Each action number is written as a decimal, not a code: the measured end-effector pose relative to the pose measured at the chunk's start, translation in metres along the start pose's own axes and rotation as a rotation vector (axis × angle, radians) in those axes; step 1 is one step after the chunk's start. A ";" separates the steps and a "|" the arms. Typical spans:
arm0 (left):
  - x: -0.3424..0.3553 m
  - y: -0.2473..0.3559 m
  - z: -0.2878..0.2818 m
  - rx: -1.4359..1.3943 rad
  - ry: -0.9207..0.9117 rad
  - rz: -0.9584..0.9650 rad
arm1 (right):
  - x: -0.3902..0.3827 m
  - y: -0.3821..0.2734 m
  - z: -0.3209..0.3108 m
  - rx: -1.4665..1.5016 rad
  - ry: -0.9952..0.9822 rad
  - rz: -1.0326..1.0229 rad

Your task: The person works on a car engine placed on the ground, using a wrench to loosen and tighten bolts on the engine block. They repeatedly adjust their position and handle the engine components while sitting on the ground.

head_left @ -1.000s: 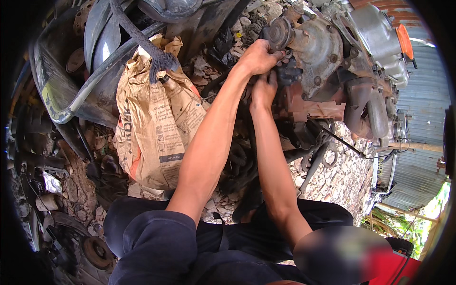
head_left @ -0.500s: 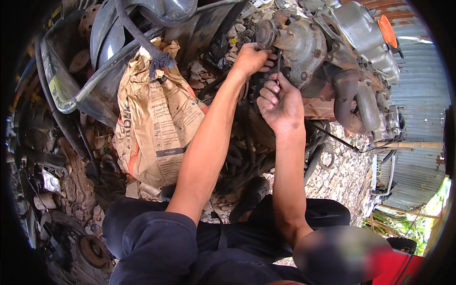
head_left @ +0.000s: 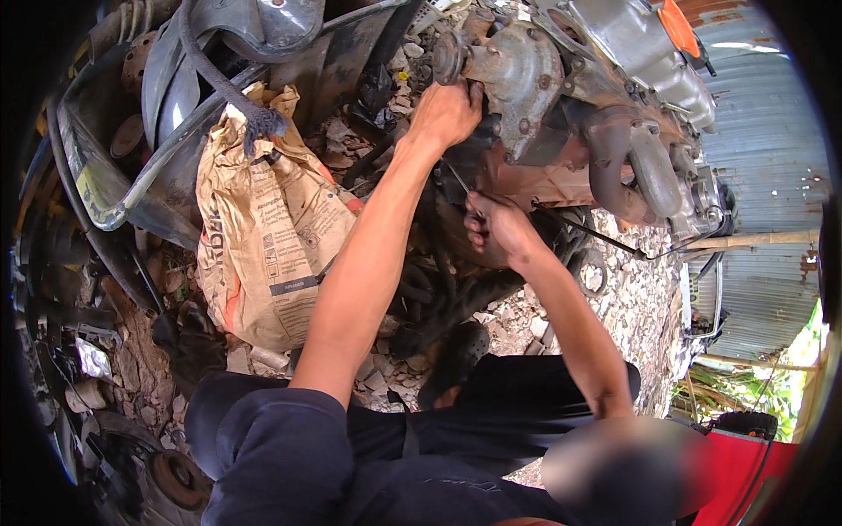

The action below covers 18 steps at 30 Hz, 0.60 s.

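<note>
A rusty, greasy engine (head_left: 526,79) fills the upper middle, with a round flange (head_left: 448,58) sticking out at its left. Just below that flange my left hand (head_left: 445,118) reaches in against the engine, fingers curled; what they grip is hidden. Lower and to the right, my right hand (head_left: 500,230) is closed round a thin metal rod-shaped tool (head_left: 457,176). The tool slants up and left toward the dark underside of the engine below my left wrist. Its far tip is lost in the shadow.
A crumpled brown paper sack (head_left: 263,237) stands left of my left forearm. Behind it is a black plastic bin (head_left: 132,197) with car parts. Curved exhaust pipes (head_left: 614,158) and an orange cap (head_left: 678,28) are at right, beside a corrugated metal sheet (head_left: 763,158). Stones cover the ground.
My right hand has drawn down and away from the flange, bringing the tool with it. My left hand stays by the flange, fingers more curled. The whole view has shifted slightly.
</note>
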<state>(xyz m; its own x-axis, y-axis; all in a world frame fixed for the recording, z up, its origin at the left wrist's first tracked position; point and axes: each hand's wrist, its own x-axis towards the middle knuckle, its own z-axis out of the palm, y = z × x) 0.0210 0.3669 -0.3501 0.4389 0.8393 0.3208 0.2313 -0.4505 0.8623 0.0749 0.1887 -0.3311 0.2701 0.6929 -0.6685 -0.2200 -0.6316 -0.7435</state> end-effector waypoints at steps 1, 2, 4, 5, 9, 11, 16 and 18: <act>0.000 -0.003 0.003 0.006 0.013 0.036 | -0.010 -0.003 -0.005 -0.106 0.036 -0.007; 0.000 -0.005 0.007 0.011 0.027 0.072 | -0.020 -0.004 -0.013 -0.176 0.053 -0.005; -0.001 -0.010 0.018 -0.008 0.125 0.108 | -0.038 -0.002 -0.028 -0.315 0.079 0.000; -0.002 -0.010 0.022 -0.019 0.151 0.099 | -0.045 -0.001 -0.036 -0.349 0.089 0.004; -0.003 -0.008 0.028 -0.011 0.208 0.122 | -0.073 -0.001 -0.048 -0.449 0.117 -0.002; -0.002 -0.011 0.030 -0.015 0.259 0.173 | -0.075 0.001 -0.047 -0.471 0.129 -0.020; -0.001 -0.017 0.040 -0.051 0.262 0.176 | -0.067 0.000 -0.044 -0.642 0.118 -0.126; -0.002 -0.020 0.039 -0.056 0.191 0.103 | -0.065 0.001 -0.042 -0.792 0.141 -0.189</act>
<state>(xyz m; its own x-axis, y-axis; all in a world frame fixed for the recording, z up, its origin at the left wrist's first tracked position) 0.0495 0.3621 -0.3829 0.2841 0.8347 0.4717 0.1430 -0.5234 0.8400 0.0963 0.1284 -0.2874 0.3633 0.7949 -0.4859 0.5528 -0.6037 -0.5744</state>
